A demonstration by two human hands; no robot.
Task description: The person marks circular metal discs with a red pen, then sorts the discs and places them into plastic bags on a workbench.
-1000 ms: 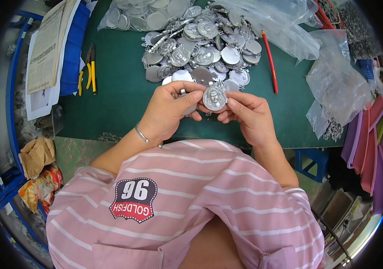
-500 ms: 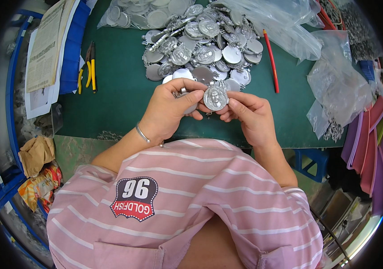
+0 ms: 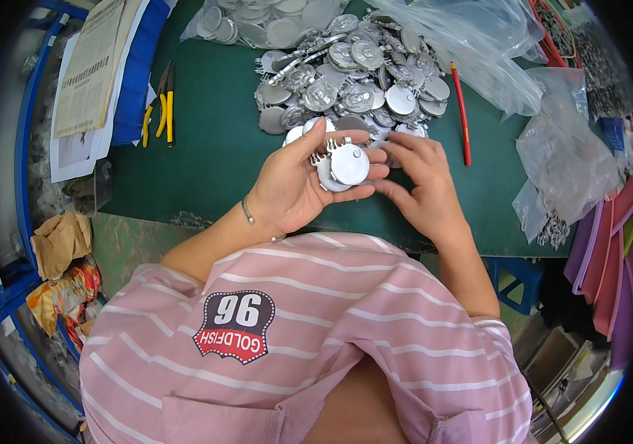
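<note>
My left hand (image 3: pixel 285 185), palm turned up, holds two round silver medallions (image 3: pixel 349 164) stacked partly over each other. They lie smooth side up on the fingers, with small toothed metal pieces at the rim. My right hand (image 3: pixel 426 185) is just to the right, at the near edge of the medallion pile (image 3: pixel 357 74). Its thumb and fingers are apart and nothing shows gripped in them. Another disc lies partly hidden behind its fingertips. Many medallions in the pile show a raised relief, others a plain back.
Yellow-handled pliers (image 3: pixel 165 111) lie left beside a blue bin (image 3: pixel 135 89) with papers. A red pencil (image 3: pixel 461 115) lies right of the pile. Clear plastic bags (image 3: pixel 564 148) spread at the right, and another bag with discs (image 3: pixel 250 22) stands at the back.
The relief medallion that both hands held has been turned and now lies plain side up in my left palm. My right hand has let go and moved slightly right.
</note>
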